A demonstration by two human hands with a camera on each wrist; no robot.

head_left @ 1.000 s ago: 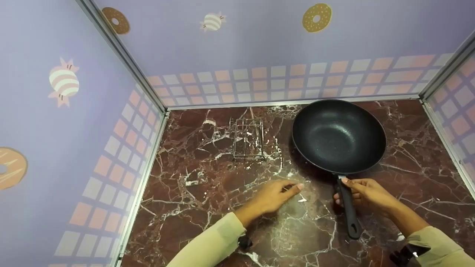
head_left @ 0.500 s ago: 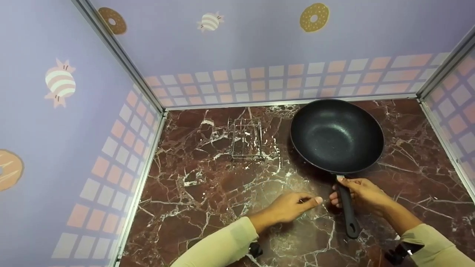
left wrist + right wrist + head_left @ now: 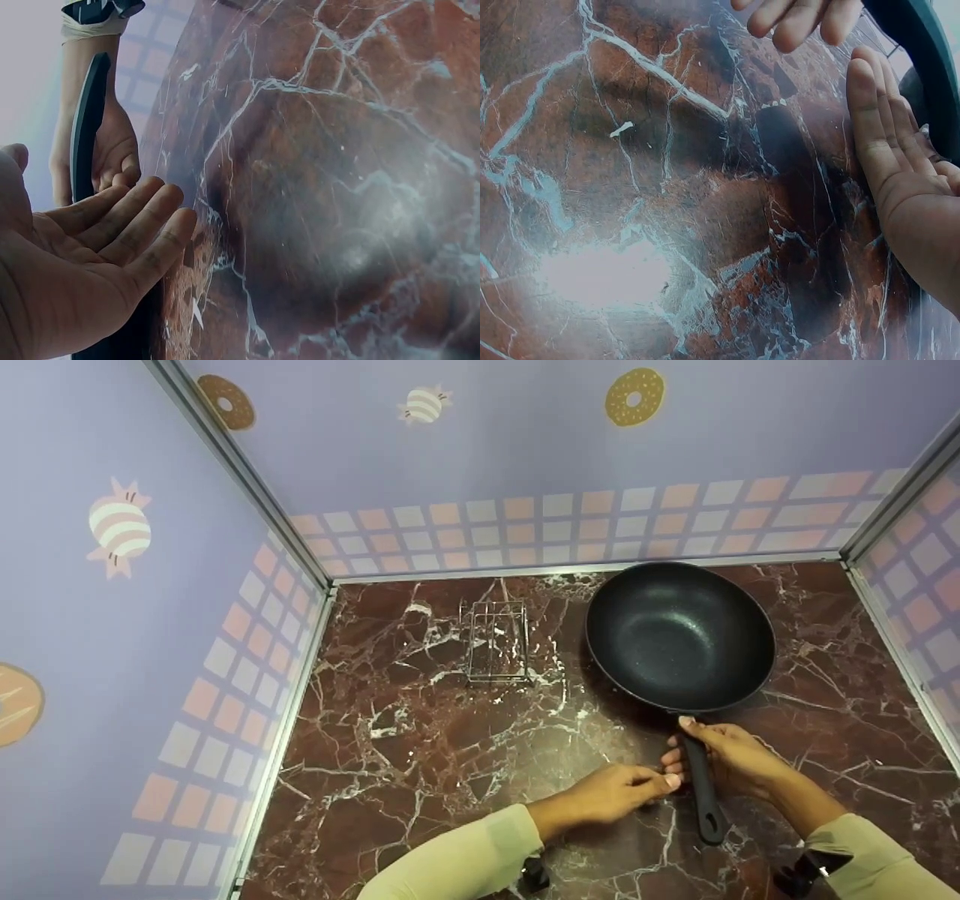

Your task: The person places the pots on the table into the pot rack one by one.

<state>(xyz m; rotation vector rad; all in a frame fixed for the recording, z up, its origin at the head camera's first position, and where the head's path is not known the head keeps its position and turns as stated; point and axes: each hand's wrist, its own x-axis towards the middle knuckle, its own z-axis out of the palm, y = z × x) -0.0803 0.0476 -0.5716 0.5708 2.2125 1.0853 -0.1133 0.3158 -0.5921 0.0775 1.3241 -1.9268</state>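
Observation:
A black wok-shaped frying pan (image 3: 679, 637) sits at the right, its handle (image 3: 703, 799) pointing toward me. My right hand (image 3: 739, 757) holds that handle near the pan, thumb on top and fingers passing beneath. In the right wrist view, the fingers (image 3: 889, 127) lie fairly straight under the dark handle. My left hand (image 3: 615, 793) is just left of the handle, its fingertips close to the right hand's fingertips; whether they touch is unclear. The left wrist view shows the left fingers (image 3: 142, 232) loosely extended, with nothing visible in the palm.
A small metal wire rack (image 3: 499, 641) stands left of the pan on the dark red marbled tabletop (image 3: 450, 750). Patterned panels (image 3: 480, 450) close off the back and both sides. The pan's far rim is near the back panel.
My left hand has moved right and toward me, from open tabletop to beside the pan handle. The right hand keeps its hold, and the pan stays in place.

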